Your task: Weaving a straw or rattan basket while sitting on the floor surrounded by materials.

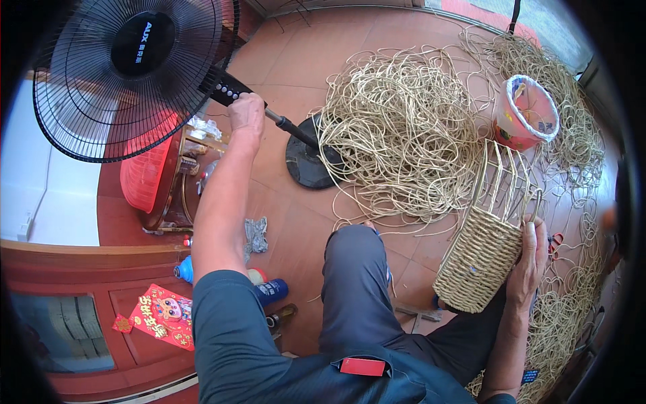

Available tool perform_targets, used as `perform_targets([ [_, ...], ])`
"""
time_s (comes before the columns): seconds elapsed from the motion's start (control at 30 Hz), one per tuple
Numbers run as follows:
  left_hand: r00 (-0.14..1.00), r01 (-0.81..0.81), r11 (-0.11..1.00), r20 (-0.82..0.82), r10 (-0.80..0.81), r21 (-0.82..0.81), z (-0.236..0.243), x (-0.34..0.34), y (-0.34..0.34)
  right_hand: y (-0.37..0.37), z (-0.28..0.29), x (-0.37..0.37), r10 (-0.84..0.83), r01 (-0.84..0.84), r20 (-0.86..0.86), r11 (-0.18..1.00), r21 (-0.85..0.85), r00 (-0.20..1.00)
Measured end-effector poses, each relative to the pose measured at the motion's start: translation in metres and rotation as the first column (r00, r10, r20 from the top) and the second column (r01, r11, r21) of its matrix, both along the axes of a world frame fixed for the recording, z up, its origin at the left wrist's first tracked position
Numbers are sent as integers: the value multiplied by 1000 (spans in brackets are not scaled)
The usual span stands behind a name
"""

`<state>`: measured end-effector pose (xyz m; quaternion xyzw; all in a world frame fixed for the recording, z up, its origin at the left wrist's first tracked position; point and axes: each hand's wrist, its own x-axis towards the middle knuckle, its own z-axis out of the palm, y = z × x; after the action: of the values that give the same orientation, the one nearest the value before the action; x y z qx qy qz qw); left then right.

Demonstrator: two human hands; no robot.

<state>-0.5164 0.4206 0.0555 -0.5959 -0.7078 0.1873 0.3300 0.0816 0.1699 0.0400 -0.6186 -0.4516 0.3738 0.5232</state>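
Note:
My left hand (pixel 247 112) is raised at the control box of a black standing fan (pixel 227 89), its fingers curled against the box; the fingertips are hidden behind the hand. In my right hand (pixel 529 262) is a partly woven straw-coloured basket (pixel 476 259), gripped at its right edge over my right thigh. Tight rows of cord cover the lower part. Bare frame rods stick out from the upper end, with thin cords between them.
A large heap of loose cord (pixel 404 128) lies beside the fan base (pixel 306 161). More cord (pixel 558 323) spreads along the right. A pink bucket (pixel 501 111) stands at the far right. Red-handled scissors (pixel 554 245) lie right of the basket. Bottles (pixel 270 291) stand left.

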Motion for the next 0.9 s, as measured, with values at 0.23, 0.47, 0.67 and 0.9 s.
perform_targets([
  [0.23, 916, 21, 987, -393, -82, -159, -14, 10, 4, 1, 4, -3, -7, 5, 69, 999, 33, 998],
  [0.47, 528, -77, 970, 834, -157, 232, -38, 9, -40, 3, 5, -3, 38, -38, 62, 999, 4, 997],
  [0.67, -386, -524, 834, 825, -413, 172, -51, 4, -16, 2, 4, -2, 54, -53, 71, 999, -6, 996],
  [0.9, -414, -677, 721, 735, -538, 147, -47, 11, 1, 3, 2, 3, 33, -31, 58, 999, -40, 998],
])
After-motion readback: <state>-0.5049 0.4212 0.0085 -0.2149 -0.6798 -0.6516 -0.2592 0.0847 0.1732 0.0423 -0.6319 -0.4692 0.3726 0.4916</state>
